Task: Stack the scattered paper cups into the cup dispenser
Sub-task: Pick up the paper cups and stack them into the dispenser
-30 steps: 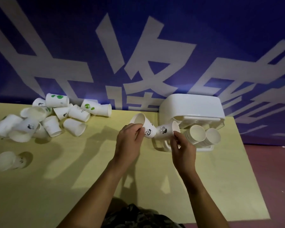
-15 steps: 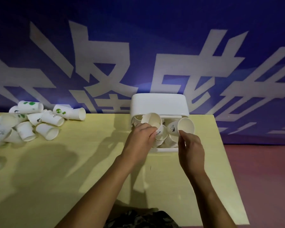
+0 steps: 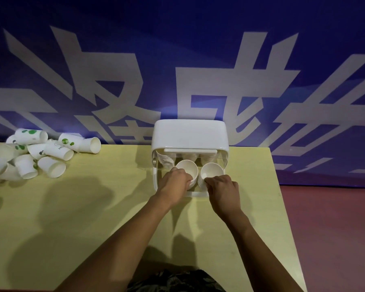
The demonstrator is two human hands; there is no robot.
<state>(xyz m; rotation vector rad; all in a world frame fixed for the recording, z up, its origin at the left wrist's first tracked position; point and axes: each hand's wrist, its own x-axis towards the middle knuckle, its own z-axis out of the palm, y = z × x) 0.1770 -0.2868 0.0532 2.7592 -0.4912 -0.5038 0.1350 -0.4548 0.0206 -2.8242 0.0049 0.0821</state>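
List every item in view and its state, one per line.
Cup dispenser: on the table, front open, cup stacks inside.
Left hand: grips the left cup, mouth toward the camera.
Right hand: grips the right cup, mouth toward the camera.
Scattered cups: heaped, mostly on their sides.
Table: yellow.

Yellow table (image 3: pixel 76 218) under white cup dispenser (image 3: pixel 190 133) and, far left, scattered paper cups (image 3: pixel 40 152).

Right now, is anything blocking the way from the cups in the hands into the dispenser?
Nothing visible. The left hand and right hand each hold a cup already at the dispenser opening.
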